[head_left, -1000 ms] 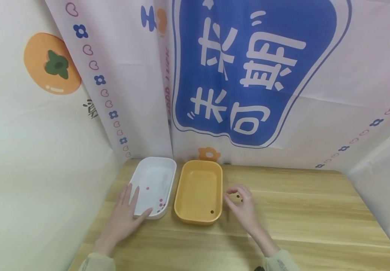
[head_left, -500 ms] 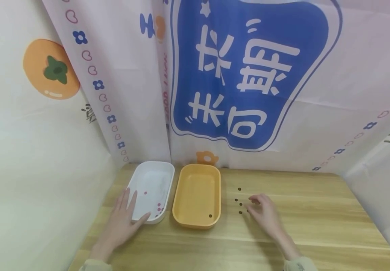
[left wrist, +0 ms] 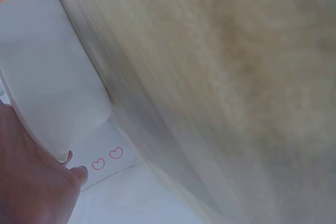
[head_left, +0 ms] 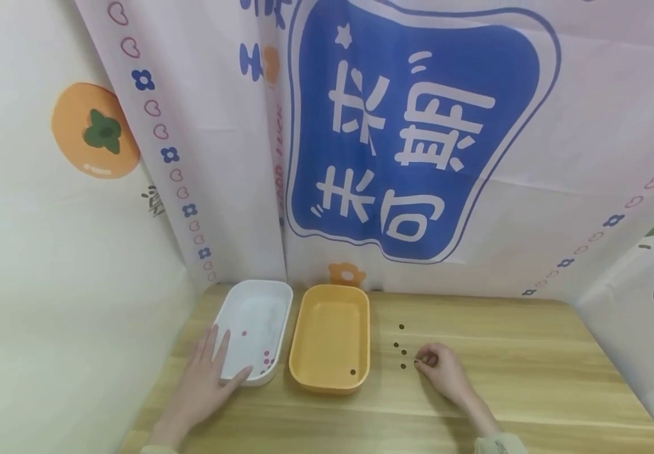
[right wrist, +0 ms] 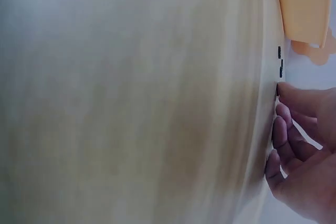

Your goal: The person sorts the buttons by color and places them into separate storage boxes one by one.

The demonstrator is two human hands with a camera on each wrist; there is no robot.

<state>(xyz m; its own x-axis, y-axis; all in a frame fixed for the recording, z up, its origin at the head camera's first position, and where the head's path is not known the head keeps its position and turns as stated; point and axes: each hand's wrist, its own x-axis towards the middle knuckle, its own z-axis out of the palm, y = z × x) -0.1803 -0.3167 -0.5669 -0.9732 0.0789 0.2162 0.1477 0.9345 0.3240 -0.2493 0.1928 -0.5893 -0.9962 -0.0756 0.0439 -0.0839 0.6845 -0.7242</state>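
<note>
My left hand (head_left: 204, 372) rests with spread fingers on the left and near rim of the white tray (head_left: 254, 299). Several small pink discs (head_left: 267, 354) lie in that tray. To its right stands a yellow tray (head_left: 331, 321), with one small dark disc (head_left: 352, 372) near its front right corner. On the wooden table, my right hand (head_left: 443, 372) has its fingers curled, thumb and index finger pinching a small dark disc at the tabletop. Several other dark discs (head_left: 403, 352) lie just left of it. In the right wrist view the fingertips (right wrist: 282, 88) meet at the tabletop.
The wooden table (head_left: 531, 366) extends to the right of my right hand. Behind both trays hangs a printed white cloth (head_left: 474, 277) with a blue sign. Another white cloth wall (head_left: 77, 284) closes off the left side.
My right hand has moved right from beside the yellow tray to the loose dark discs, and its fingers have closed together on one. My left hand stays on the white tray. The head view has tilted slightly up.
</note>
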